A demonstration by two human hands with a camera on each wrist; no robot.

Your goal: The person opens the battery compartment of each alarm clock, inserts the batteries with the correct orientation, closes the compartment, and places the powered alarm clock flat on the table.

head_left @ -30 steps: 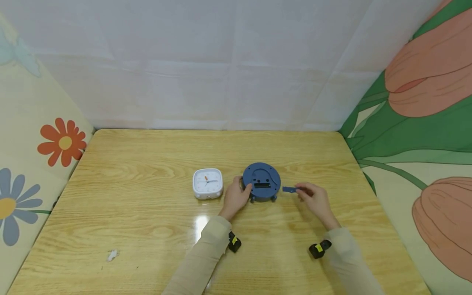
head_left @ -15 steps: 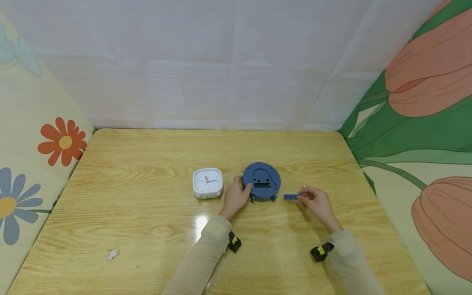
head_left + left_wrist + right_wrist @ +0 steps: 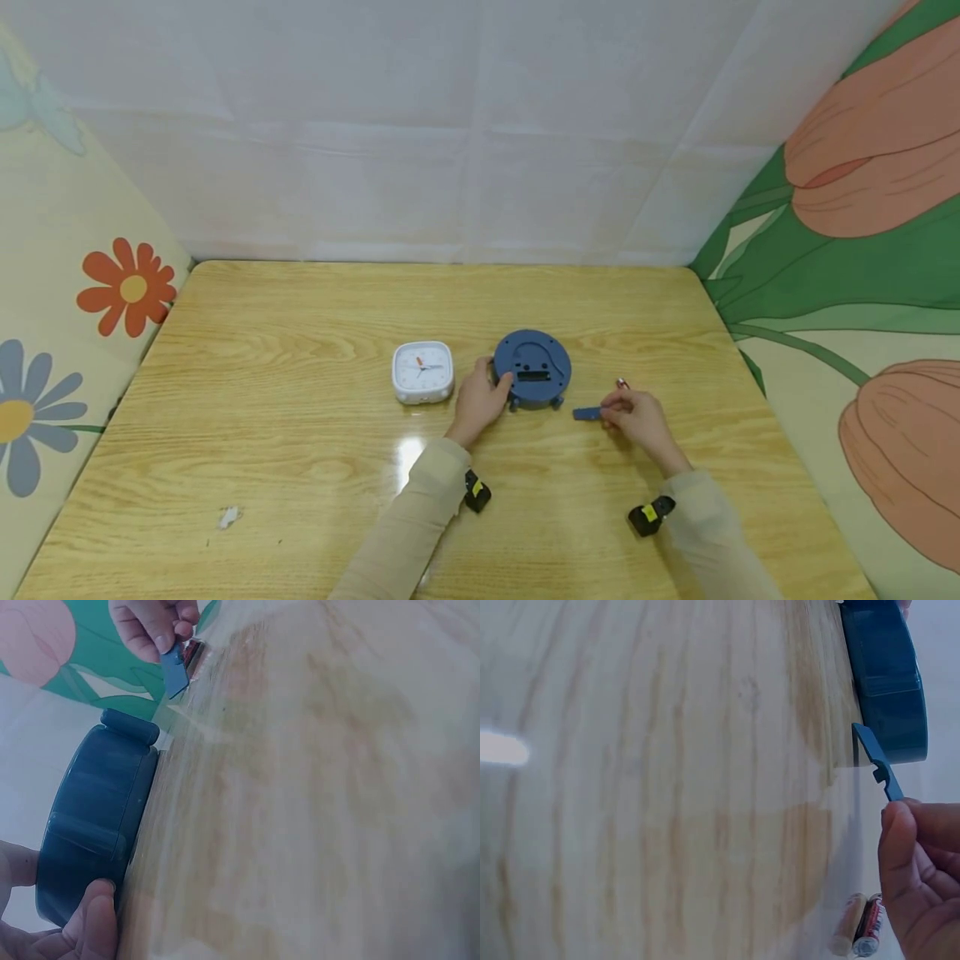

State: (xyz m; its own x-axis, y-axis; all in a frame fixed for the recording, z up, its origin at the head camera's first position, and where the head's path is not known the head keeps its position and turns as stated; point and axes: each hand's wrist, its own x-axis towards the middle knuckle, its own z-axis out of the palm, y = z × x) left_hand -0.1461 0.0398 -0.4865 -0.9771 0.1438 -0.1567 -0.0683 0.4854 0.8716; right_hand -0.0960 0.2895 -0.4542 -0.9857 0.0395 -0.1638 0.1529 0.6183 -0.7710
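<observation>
Thin blue cover held beside an open-backed round blue case

From my end, the case lies just right of the middle of the frame, its long slot facing up. The left hand has its grip around the case's left edge. The right hand keeps a narrow grip on the cover's right end, just off the lower right of the case.

I'd judge the case light, stiff and smooth enough to slide, best taken by its rim; the cover looks thin, and its tab could snap, so I'd pinch the plain end.

I count one case, one cover and one white clock, left of centre on the counter. At least one battery shows below the right hand in the right wrist view; whether the pale shape alongside is a second or a reflection, I cannot tell.
</observation>
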